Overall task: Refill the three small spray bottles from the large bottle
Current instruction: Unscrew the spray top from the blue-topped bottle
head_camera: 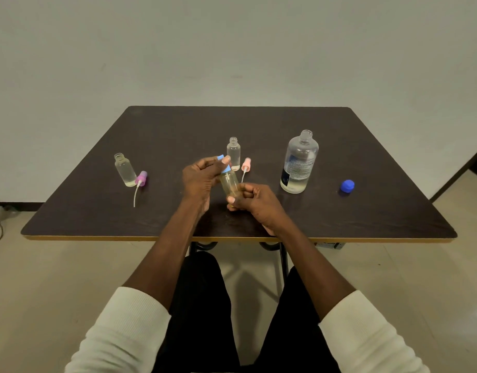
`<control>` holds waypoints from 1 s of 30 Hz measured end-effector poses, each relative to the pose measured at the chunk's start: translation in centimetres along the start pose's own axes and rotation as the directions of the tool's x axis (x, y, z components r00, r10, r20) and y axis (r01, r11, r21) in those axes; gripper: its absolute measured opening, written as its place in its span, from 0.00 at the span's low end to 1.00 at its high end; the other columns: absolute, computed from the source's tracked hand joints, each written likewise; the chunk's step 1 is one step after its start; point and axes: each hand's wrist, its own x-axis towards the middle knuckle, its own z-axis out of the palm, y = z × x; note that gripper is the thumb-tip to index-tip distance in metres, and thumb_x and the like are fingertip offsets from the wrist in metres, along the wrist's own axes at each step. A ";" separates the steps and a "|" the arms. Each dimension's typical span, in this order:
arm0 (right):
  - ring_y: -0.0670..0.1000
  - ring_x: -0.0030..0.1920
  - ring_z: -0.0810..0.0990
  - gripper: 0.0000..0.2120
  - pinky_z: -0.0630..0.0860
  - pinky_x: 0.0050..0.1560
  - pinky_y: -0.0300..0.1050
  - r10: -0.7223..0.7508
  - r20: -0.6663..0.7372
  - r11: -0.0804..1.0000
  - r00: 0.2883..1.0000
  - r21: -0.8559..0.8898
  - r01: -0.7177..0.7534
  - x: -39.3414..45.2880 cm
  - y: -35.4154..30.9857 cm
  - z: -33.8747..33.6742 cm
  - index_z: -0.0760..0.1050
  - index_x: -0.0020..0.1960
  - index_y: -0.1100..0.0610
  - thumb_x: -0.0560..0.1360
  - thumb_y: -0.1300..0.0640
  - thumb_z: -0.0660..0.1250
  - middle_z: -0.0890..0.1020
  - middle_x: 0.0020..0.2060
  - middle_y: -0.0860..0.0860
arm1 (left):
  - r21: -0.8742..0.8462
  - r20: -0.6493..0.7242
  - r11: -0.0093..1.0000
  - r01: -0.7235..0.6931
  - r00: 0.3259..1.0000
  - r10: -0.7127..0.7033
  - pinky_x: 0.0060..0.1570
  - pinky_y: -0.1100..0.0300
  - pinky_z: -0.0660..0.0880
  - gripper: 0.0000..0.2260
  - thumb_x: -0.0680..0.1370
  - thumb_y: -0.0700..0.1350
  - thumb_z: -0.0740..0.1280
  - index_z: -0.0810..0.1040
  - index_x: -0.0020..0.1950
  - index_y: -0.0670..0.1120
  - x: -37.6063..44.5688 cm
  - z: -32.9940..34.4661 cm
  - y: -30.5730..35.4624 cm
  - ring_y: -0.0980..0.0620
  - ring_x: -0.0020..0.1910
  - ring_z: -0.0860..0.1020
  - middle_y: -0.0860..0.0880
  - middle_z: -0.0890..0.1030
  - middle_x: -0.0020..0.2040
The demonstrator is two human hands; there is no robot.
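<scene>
Both hands (pixel 202 176) grip one small spray bottle (pixel 230 184) between them.

Hands (pixel 226 184) on spray bottle (pixel 230 184) (blue-capped)

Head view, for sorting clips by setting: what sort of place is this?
Probably a plain indoor room, not a kitchen or lab: a dark folding table, a bare white wall, a tiled floor.

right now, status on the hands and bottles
Left hand on blue spray top; right hand holds that bottle. Two small bottles open. Nothing blocking.
</scene>
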 end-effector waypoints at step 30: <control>0.56 0.45 0.82 0.13 0.78 0.58 0.57 0.031 -0.099 1.000 0.995 -0.002 -0.031 0.2 -0.7 0.9 0.78 0.53 0.66 0.70 0.67 0.75 0.83 0.43 0.60 | 0.065 0.167 0.996 0.055 0.984 -0.065 0.55 0.51 0.77 0.08 0.76 0.44 0.74 0.84 0.53 0.44 0.3 -0.3 0.4 0.50 0.49 0.82 0.47 0.85 0.50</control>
